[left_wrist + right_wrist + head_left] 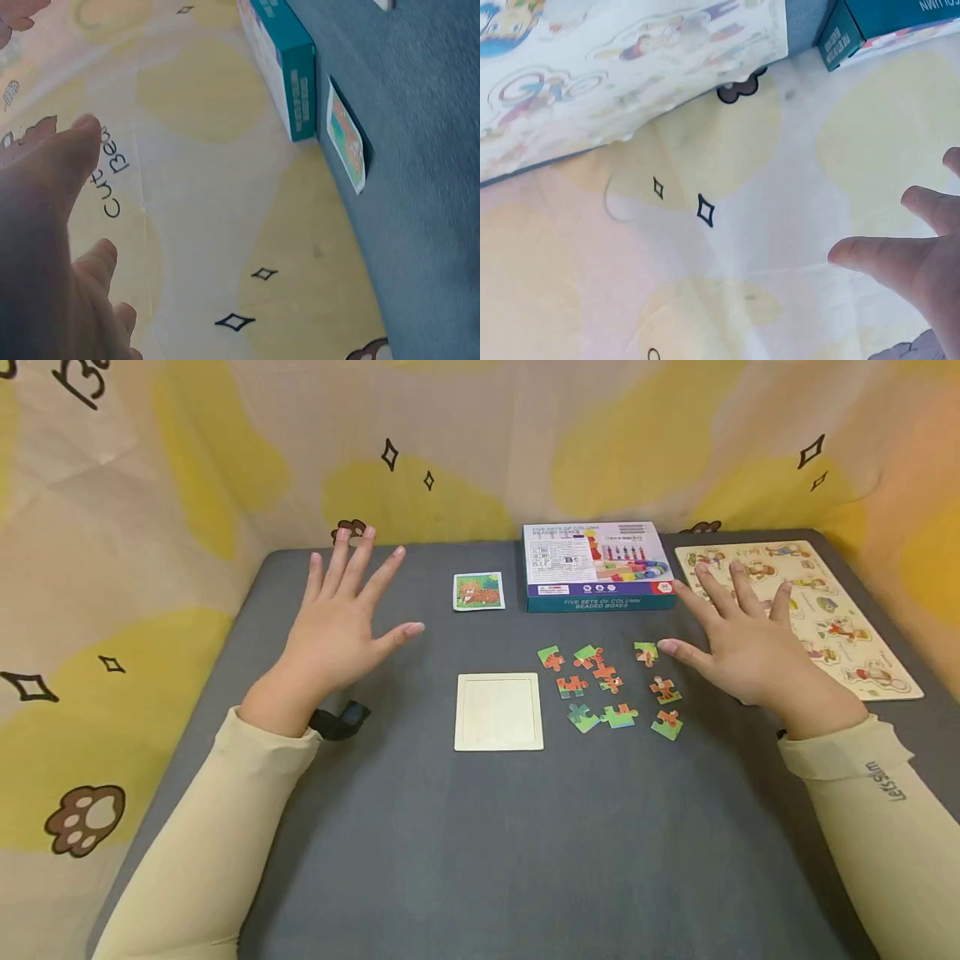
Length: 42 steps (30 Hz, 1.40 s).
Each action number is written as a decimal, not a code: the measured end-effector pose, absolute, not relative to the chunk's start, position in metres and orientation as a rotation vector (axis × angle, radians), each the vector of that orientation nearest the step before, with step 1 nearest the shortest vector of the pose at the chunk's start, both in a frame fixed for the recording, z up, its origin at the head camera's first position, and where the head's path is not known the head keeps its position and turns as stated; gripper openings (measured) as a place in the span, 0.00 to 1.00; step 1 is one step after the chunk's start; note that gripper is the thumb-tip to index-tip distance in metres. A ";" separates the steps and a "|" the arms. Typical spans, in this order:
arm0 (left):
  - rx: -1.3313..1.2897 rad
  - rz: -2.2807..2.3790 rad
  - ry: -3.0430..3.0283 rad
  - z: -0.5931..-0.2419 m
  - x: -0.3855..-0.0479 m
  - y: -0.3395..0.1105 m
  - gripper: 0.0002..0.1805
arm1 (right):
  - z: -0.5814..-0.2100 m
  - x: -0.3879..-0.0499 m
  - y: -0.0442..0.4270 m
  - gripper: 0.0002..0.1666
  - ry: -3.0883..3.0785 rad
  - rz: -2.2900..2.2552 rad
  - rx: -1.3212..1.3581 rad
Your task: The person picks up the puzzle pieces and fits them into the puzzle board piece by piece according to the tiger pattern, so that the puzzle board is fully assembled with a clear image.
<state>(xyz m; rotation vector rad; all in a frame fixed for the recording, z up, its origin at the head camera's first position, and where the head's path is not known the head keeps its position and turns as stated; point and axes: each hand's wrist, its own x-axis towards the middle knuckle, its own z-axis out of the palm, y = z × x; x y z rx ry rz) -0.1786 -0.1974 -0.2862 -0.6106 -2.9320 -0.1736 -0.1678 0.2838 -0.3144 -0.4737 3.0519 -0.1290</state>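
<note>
Both hands have spread fingers and hold nothing. In the head view the left hand [337,627] is over the table's left part, left of a square wooden tray [498,712] and a small tiger picture card [479,591]. The right hand [757,647] is at the right, partly covering a wooden picture board [847,627], its thumb tip near a loose puzzle piece [646,652]. Several orange and green puzzle pieces [618,717] lie between the tray and that hand. The wrist views show fingers of the left hand [60,225] and right hand [907,255].
A purple and teal box [600,564] of beaded columns stands at the back, right of the card, and in the left wrist view the box [289,75] is at the top. The grey table [450,860] meets a yellow-patterned cloth [480,452] behind. A black strap hangs at the left wrist.
</note>
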 end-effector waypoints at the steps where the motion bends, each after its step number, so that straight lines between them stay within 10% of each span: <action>1: -0.614 -0.177 -2.932 -0.288 -0.179 -0.197 0.50 | -0.316 -0.169 0.283 0.51 3.048 -0.132 -0.477; 10: -0.668 -0.349 -2.923 -0.307 -0.172 -0.191 0.48 | -0.322 -0.176 0.271 0.49 3.052 -0.179 -0.506; 19: -1.173 -0.780 -3.087 -0.357 -0.161 -0.169 0.44 | -0.319 -0.177 0.206 0.10 3.046 -0.423 -0.672; 31: -1.271 -0.739 -3.092 -0.402 -0.169 -0.169 0.63 | -0.345 -0.203 0.139 0.29 2.824 -0.116 -0.629; 42: -1.275 -0.715 -3.028 -0.396 -0.172 -0.167 0.64 | -0.342 -0.205 0.138 0.22 2.857 -0.290 -0.635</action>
